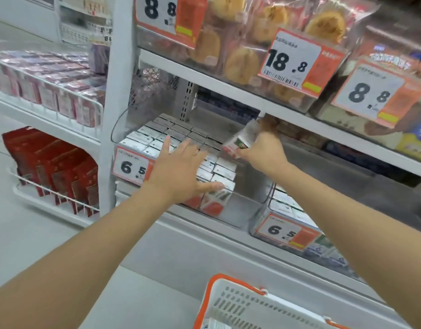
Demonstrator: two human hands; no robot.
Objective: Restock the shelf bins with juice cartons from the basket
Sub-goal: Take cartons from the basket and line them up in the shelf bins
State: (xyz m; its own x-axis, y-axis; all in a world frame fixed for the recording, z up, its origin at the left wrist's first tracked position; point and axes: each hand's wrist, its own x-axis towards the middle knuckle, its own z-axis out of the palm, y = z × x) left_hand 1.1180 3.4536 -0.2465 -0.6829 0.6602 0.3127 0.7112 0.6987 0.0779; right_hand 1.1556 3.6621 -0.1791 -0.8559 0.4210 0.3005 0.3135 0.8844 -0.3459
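- The left hand (178,167) is at mid-frame, flat with its fingers straight and fanned, over the rows of cartons (157,136) in the clear bin (240,210).
- Its thumb lies along the top front edge of the front carton; I cannot tell whether the palm touches the rows.
- The right hand (261,150), just right of centre, grips one tilted carton (240,140) with curled fingers. It holds the carton above the bin's right part, close under the upper shelf (228,91).
- The bin's right side shows a bare floor beside the packed rows.
- A price tag (131,166) reading 6.5 hangs on the bin's front left.
- A second bin (254,224), at lower right, holds more cartons and carries its own 6.5 tag.
- The basket (231,280), white with an orange rim, sits at the bottom edge. A white carton top (214,325) shows inside it.
- Bagged buns (240,62) fill the upper shelf.
- Red packs (57,167) stand at left.
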